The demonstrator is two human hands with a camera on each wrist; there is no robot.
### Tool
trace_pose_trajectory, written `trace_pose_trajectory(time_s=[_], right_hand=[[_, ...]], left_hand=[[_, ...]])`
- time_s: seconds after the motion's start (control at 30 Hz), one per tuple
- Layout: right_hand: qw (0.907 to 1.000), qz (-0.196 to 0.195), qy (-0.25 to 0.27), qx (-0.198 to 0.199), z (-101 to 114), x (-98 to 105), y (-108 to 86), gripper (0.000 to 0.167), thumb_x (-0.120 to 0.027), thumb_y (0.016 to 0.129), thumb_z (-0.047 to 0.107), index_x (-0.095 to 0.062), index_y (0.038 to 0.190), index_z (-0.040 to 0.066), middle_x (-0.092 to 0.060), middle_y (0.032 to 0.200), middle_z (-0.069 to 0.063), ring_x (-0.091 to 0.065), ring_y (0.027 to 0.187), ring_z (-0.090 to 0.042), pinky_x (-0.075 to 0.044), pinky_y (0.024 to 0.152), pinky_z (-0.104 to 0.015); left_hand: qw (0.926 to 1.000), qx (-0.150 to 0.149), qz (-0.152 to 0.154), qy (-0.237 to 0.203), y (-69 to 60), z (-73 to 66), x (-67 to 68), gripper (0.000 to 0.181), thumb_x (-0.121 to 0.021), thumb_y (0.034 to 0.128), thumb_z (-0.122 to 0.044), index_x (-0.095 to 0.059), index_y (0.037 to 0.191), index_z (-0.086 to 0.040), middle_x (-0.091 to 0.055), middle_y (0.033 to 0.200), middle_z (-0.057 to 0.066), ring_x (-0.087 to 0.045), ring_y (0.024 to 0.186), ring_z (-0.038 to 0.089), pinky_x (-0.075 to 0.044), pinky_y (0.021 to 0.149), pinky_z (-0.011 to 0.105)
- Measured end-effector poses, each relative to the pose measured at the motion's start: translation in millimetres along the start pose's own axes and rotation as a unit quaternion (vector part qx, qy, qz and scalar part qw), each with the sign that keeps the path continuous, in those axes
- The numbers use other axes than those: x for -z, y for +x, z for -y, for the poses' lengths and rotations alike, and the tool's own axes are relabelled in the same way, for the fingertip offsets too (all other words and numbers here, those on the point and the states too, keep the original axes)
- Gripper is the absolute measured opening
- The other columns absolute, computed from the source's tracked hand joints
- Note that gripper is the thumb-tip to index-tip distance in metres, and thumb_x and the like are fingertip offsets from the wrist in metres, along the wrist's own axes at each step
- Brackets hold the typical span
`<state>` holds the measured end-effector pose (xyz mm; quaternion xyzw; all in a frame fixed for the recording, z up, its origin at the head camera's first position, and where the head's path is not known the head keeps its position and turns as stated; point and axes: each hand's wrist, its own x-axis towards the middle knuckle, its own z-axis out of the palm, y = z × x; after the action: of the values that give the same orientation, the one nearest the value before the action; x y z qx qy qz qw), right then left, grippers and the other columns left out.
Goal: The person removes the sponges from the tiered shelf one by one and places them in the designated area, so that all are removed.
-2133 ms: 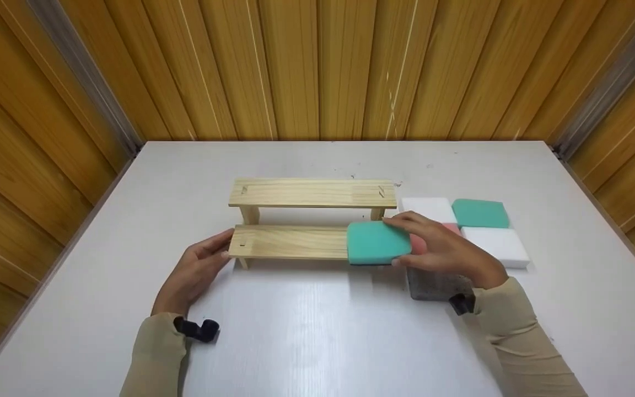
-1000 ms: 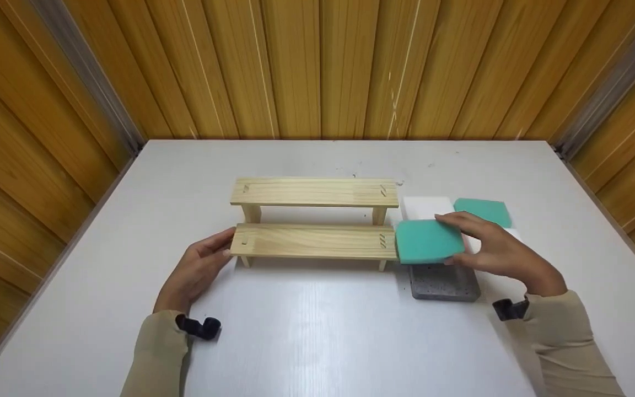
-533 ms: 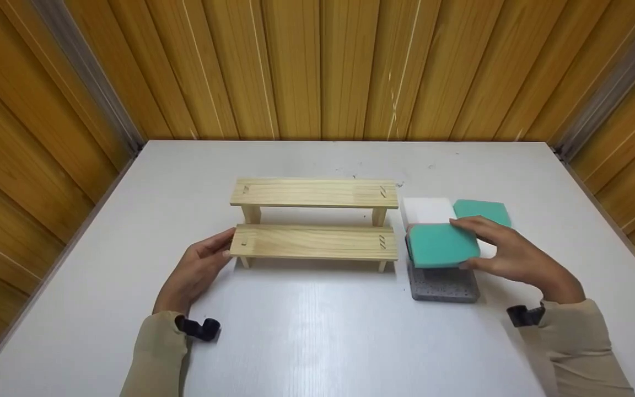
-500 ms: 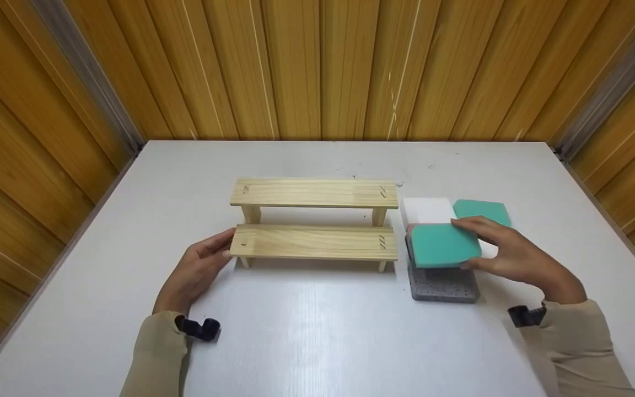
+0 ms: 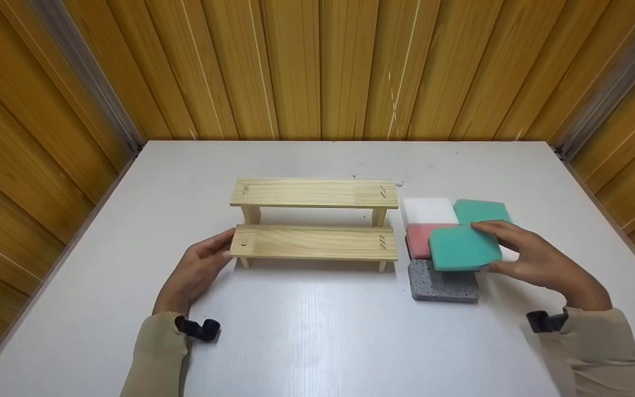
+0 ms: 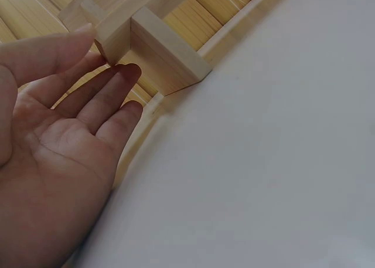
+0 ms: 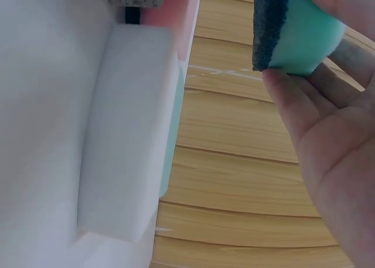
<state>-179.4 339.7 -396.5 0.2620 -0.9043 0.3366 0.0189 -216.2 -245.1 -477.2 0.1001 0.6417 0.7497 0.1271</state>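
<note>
My right hand pinches a green sponge by its right end, thumb at the front and fingers behind. A dark scouring layer backs this sponge in the right wrist view. It hovers over a pink sponge and a grey pumice-like block, and hides a white sponge behind it in the head view. At the left end of a two-tier wooden stand, my left hand grips the lower board's end between thumb and fingers; that board end also shows in the left wrist view.
A white sponge and another green sponge lie at the back right. The right wrist view shows a white sponge up close. Wood-patterned walls enclose the white table at back and sides.
My right hand has carried the green sponge rightward off the lower board and over the pink sponge, uncovering the board's right end. The left hand stays at the stand's left end.
</note>
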Motion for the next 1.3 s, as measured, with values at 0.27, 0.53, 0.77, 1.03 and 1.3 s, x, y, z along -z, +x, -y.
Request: trace_pose_trajectory(time_s=[0.27,0.53,0.77,1.03,1.3], right_hand=[[0.9998,0.001,0.008,-0.016,-9.3,9.1,-11.7,0.071,-0.076,0.075,-0.003,-0.047,0.14,0.005,-0.037,0.145,-0.023,-0.02,0.124,0.025,-0.027,0.095,0.005],[0.9998,-0.011,0.014,-0.005,-17.5,15.6,-21.1,0.072,-0.075,0.073,-0.007,-0.047,0.139,0.003,-0.032,0.136,0.03,-0.026,0.122,0.024,-0.029,0.094,0.005],[0.9997,-0.007,0.019,-0.012,-24.0,22.2,-27.9,0.071,-0.076,0.071,-0.008,-0.049,0.136,0.001,-0.035,0.133,0.03,-0.028,0.12,0.023,-0.029,0.094,0.005],[0.9995,-0.002,0.008,-0.029,-28.7,29.8,-36.9,0.071,-0.077,0.071,-0.005,-0.049,0.136,0.002,-0.036,0.132,0.031,-0.03,0.118,0.023,-0.029,0.092,0.006],[0.9989,0.003,0.013,-0.045,-36.8,34.4,-44.1,0.07,-0.076,0.071,-0.008,-0.049,0.135,0.003,-0.036,0.132,0.032,-0.031,0.117,0.024,-0.03,0.091,0.006]], left_hand=[[0.9999,-0.004,0.001,-0.01,-1.3,-0.1,0.0,0.059,-0.057,0.0929,-0.001,-0.032,0.147,0.004,-0.03,0.155,0.017,-0.041,0.137,0.014,-0.038,0.11,0.021],[0.9998,-0.007,0.004,-0.016,-1.4,0.6,0.3,0.059,-0.056,0.0931,0.0,-0.031,0.147,0.004,-0.029,0.155,0.017,-0.043,0.136,0.011,-0.037,0.11,0.021],[0.9997,-0.009,0.007,-0.023,-1.7,1.5,0.5,0.057,-0.052,0.0942,0.003,-0.029,0.147,0.006,-0.029,0.155,0.019,-0.043,0.135,0.011,-0.037,0.11,0.02],[0.9997,-0.011,0.009,-0.019,-0.9,1.6,0.3,0.058,-0.053,0.0941,0.002,-0.029,0.147,0.006,-0.028,0.156,0.019,-0.04,0.138,0.014,-0.037,0.11,0.021],[0.9999,-0.003,0.006,-0.012,-0.7,0.3,0.6,0.061,-0.056,0.0933,-0.001,-0.03,0.147,0.004,-0.027,0.157,0.016,-0.03,0.144,0.022,-0.037,0.11,0.02]])
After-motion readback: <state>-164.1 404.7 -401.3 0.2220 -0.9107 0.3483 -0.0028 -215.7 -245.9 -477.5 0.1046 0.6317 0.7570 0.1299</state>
